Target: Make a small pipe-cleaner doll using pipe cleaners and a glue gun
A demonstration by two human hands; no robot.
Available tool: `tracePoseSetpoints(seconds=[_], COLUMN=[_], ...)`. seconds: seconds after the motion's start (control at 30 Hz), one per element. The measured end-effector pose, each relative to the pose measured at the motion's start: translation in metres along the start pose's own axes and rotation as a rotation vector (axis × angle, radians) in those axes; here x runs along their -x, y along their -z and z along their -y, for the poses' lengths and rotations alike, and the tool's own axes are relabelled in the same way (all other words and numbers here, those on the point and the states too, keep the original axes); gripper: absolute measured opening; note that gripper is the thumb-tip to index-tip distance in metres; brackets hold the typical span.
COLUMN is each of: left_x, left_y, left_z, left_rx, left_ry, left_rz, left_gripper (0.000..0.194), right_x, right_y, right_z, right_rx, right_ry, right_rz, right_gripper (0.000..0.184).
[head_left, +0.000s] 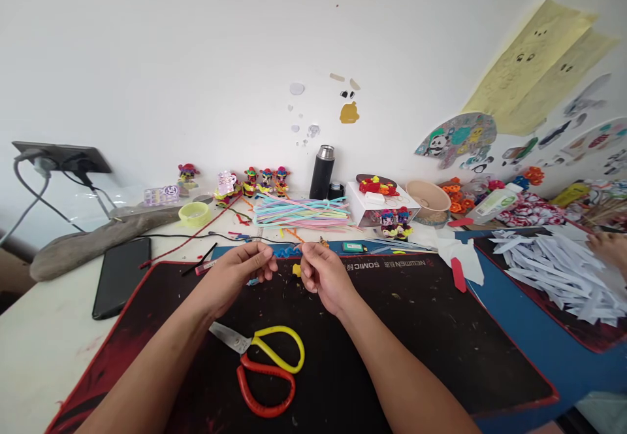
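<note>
A wavy blue pipe cleaner (287,251) stretches between my two hands above the dark mat. My left hand (249,263) pinches what looks like its left end between thumb and fingers. My right hand (324,272) is closed at its right end, the fingertips partly hiding it. Just left of my right fingers is a small yellow piece (296,270), and a light-blue bit (252,282) shows under my left hand. Nearer to me, scissors (272,331) with one yellow and one red handle lie on the mat (392,342), blades pointing left.
Behind the mat lies a pile of pastel pipe cleaners (304,213), with a black flask (322,172) and a white box (360,202). Small figurines (266,181) stand along the wall. A phone (122,277) is at left; white paper strips (563,277) and another person's hand (607,251) are at right.
</note>
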State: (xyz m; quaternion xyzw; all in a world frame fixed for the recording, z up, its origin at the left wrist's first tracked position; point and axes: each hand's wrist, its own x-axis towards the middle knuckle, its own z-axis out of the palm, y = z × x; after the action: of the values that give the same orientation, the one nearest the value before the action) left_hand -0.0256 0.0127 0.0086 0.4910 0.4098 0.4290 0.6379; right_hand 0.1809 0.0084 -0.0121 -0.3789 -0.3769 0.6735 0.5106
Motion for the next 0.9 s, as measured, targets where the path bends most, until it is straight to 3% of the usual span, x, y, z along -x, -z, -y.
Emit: tracePoseSetpoints(seconds=[0.37,0.9], left_x=[0.0006,0.0007], left_y=[-0.0027,-0.0089], left_z=[0.0009,0.0045], left_rx=[-0.046,-0.065], left_ry=[-0.012,-0.001], left_rz=[0.020,0.081], left_gripper=[0.044,0.043], right_x=[0.0030,0.0052], right_y=[-0.0016,-0.0061], right_z=[-0.0004,-0.0052], right_rx=[-0.010,0.068], right_ry=[-0.009,-0.043], right_rz=[0.048,0.048], right_gripper=[0.047,0.050])
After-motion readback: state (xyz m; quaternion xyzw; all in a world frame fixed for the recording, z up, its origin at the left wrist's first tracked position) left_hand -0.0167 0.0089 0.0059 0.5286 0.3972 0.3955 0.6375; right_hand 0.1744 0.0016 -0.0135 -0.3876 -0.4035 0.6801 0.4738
